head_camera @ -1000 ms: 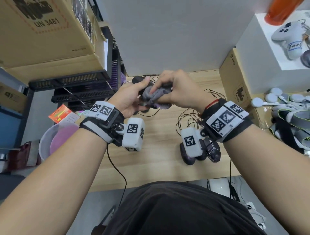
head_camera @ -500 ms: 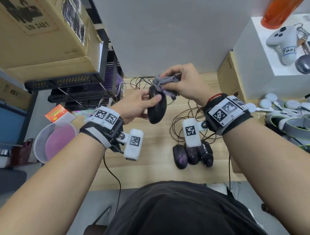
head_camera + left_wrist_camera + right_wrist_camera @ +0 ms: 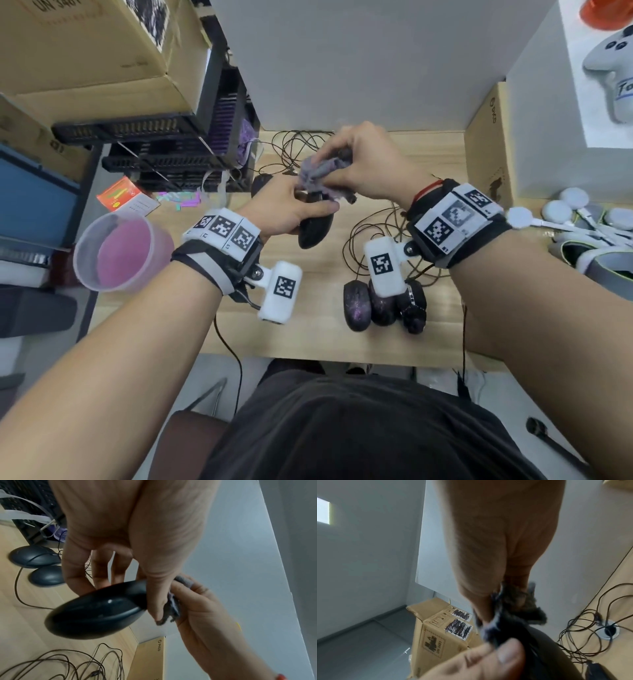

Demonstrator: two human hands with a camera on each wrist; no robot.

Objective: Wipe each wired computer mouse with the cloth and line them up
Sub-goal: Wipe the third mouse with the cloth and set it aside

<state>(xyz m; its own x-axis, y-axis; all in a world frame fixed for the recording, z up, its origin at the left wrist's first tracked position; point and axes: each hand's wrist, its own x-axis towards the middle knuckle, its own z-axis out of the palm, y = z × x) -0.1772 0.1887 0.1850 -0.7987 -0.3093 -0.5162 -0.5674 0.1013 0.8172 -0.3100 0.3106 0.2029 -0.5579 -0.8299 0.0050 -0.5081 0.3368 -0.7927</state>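
Observation:
My left hand (image 3: pixel 291 209) grips a black wired mouse (image 3: pixel 315 229) above the wooden desk (image 3: pixel 308 339), thumb across its top. In the left wrist view the same mouse (image 3: pixel 96 611) sits between thumb and fingers. My right hand (image 3: pixel 363 164) bunches a grey cloth (image 3: pixel 322 171) against the front end of the mouse; the right wrist view shows the cloth (image 3: pixel 510 615) pinched in the fingers. Three dark mice (image 3: pixel 383 305) lie side by side near the desk's front edge, partly under my right wrist camera. Two more dark mice (image 3: pixel 36 557) rest at the back left.
Tangled mouse cables (image 3: pixel 373 236) spread over the middle and back of the desk. A clear cup with pink contents (image 3: pixel 120 253) stands at the left edge. Black crates (image 3: pixel 171 150) and cardboard boxes (image 3: pixel 96 51) stand to the left, a PICO box (image 3: pixel 486 150) and white headsets (image 3: pixel 582 222) to the right.
Both hands with the mouse and cloth have come a little nearer and lower over the desk. The cloth has moved from the mouse's far tip down onto its front part.

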